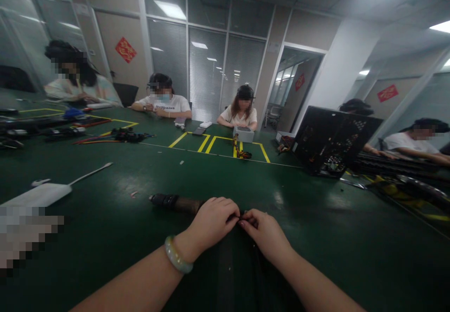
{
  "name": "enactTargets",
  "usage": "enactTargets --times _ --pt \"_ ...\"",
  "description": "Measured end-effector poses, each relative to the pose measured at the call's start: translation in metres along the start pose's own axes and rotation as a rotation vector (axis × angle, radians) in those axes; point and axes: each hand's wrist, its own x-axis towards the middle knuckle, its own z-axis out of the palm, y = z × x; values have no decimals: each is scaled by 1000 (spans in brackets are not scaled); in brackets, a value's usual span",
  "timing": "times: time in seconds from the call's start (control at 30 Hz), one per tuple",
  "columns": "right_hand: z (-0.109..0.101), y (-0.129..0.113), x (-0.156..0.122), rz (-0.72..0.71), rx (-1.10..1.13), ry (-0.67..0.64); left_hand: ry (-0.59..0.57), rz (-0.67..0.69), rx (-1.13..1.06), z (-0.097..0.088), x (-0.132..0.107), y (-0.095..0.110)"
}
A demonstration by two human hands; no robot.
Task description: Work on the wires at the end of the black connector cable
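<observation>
My left hand (213, 220), with a pale green bangle (178, 255) on the wrist, is closed with thumb and fingertips pinched together. My right hand (265, 232) meets it fingertip to fingertip, also in a pinch. Something small and dark shows between the fingertips, too little of it to name. Behind my left hand lies a dark power screwdriver (176, 204), its chuck end pointing left; the hand hides its other end. Both hands are low over the green table mat (140, 255).
A white power strip (42, 194) with a cord lies at left. A black computer case (332, 140) stands back right. Cable bundles (126, 134) and a grey box (244, 134) sit farther back among yellow tape outlines. Several people sit around the table.
</observation>
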Motion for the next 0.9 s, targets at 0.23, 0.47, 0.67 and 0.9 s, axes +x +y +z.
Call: enactTargets --times 0.23,0.47,0.67,0.9 --pt "0 3 2 -1 128 14 -10 -7 7 -1 0 0" --pt "2 7 4 -6 105 21 -6 -20 16 0 -1 -1" --pt "2 12 6 -24 121 17 -17 20 11 -2 -1 0" --pt "4 15 7 -26 123 13 -20 -13 13 -2 0 -1"
